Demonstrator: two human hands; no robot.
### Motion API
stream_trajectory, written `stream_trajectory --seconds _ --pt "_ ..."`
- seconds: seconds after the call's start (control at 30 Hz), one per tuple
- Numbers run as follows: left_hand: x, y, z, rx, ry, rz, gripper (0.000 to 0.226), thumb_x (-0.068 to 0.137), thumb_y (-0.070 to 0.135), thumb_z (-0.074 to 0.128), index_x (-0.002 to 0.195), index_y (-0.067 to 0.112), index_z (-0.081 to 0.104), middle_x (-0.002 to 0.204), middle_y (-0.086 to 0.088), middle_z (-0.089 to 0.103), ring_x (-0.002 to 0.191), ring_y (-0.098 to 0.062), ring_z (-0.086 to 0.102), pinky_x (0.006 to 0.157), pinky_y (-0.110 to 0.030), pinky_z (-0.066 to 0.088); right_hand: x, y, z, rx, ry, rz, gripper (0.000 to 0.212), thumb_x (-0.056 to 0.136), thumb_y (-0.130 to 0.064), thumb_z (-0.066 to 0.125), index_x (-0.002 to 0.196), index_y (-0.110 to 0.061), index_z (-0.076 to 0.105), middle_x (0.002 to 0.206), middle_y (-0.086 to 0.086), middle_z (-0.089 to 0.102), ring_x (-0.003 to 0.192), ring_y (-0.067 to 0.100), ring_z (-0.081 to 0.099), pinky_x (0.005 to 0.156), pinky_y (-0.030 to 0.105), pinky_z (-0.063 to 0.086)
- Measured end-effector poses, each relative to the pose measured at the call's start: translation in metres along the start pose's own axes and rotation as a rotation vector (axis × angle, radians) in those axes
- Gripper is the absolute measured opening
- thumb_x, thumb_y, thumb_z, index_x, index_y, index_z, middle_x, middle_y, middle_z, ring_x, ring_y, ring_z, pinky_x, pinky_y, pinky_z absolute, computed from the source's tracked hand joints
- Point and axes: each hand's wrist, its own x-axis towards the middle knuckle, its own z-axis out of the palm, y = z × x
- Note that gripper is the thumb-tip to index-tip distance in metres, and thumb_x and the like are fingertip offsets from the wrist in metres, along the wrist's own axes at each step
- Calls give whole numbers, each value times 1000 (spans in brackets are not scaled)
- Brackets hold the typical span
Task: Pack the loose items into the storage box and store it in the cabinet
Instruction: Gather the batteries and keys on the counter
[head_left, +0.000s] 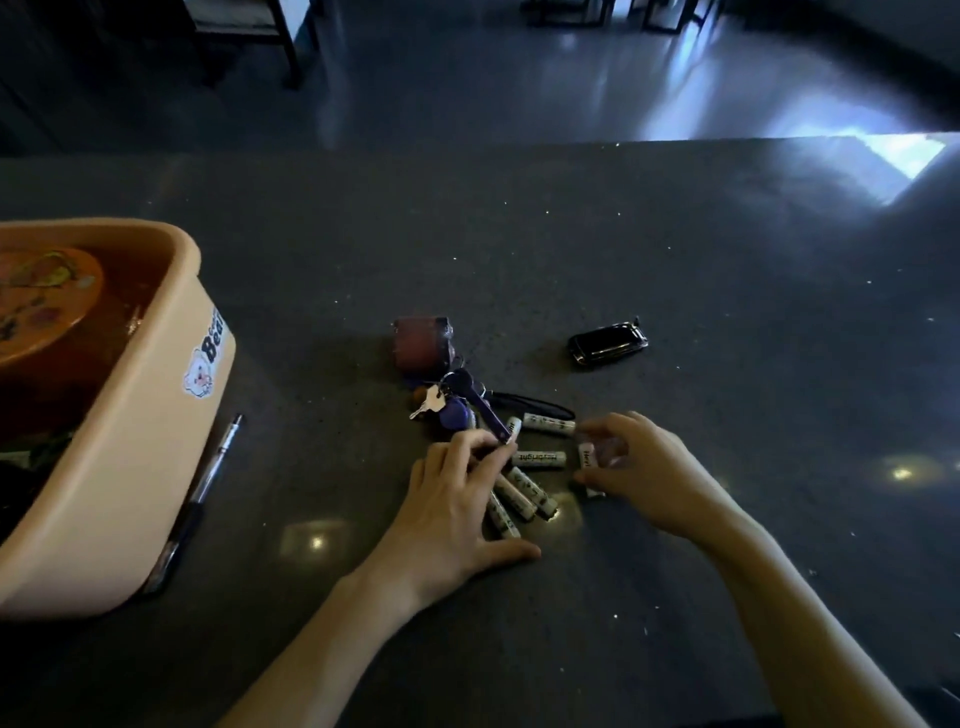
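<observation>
Your left hand (457, 499) lays relaxed fingers over the batteries (537, 458) to herd them, while your right hand (644, 467) pinches one battery (586, 456) for the storage box (171, 415).

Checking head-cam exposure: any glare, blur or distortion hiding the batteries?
Head view: dim overall; bright glare washes the far right of the countertop, small light spots reflect nearer the camera; right hand blurred at the fingertips, so its grip on a battery is unclear; left hand sharp, nearby labels partly legible; wide-angle bows the far edge.
</observation>
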Motion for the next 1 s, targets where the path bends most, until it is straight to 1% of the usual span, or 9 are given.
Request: stream_trajectory --seconds 0.13,0.27,0.47,0.6,0.67,0.73,0.8,0.9,1.0 --pt "-2 -4 -6 -77 37 -11 84 66 60 66 138 29 33 128 8 20 115 -2 22 101 -14 20 0 -6 4 65 23 -52 49 71 -17 76 114 -29 56 94 -13 51 81 4 55 67 10 43" --pt "-10 -5 -8 -43 49 -17 77 70 56 65 136 28 36 131 7 22 116 4 17 89 2 15 0 -15 8 -84 -79 -130 41 78 -29 70 116 -35 57 99 -10 44 78 3 49 67 10 39" --pt "-14 0 -9 3 115 -88 73 67 60 61 130 26 44 126 4 33 112 -2 24 96 -20 27 -2 -23 7 -154 -168 -140 18 78 -36 68 95 -32 64 95 -8 45 79 3 48 63 9 37" --pt "-16 0 -8 20 178 -131 67 63 59 66 115 17 55 117 -3 40 102 -8 33 90 -28 37 -4 -22 5 -113 -186 -130 20 79 -30 69 98 -36 66 95 -8 51 81 4 53 67 13 43" --pt "-17 1 -8 38 153 -126 68 64 64 61 115 19 55 119 -1 39 103 -6 29 90 -26 32 -3 -23 7 -57 -125 -109 20 82 -29 65 101 -35 66 97 -6 52 79 4 54 65 14 46" --pt "-17 2 -7 51 111 -119 71 64 69 55 119 24 51 123 1 34 107 -5 25 92 -24 24 -1 -24 9 -52 -98 -139 28 81 -34 65 109 -36 63 102 -9 51 80 2 52 65 10 40" --pt "-15 4 -5 53 84 -124 72 65 71 52 123 27 47 125 4 31 111 -6 24 92 -23 21 1 -26 10 -66 -185 -171 49 74 -40 70 121 -38 54 107 -15 44 81 0 48 64 7 36" --pt "-13 6 -6 61 76 -116 70 66 67 55 124 29 47 125 6 34 110 -9 27 90 -23 23 1 -27 8 -114 -347 -196 75 67 -39 76 131 -44 39 109 -20 34 83 -4 45 63 5 37" --pt "-12 5 -9 88 93 -83 66 68 61 62 123 26 51 122 7 46 108 -13 33 88 -27 28 1 -27 8 -159 -374 -214 83 64 -34 78 133 -42 34 115 -16 32 86 -2 45 69 7 37"
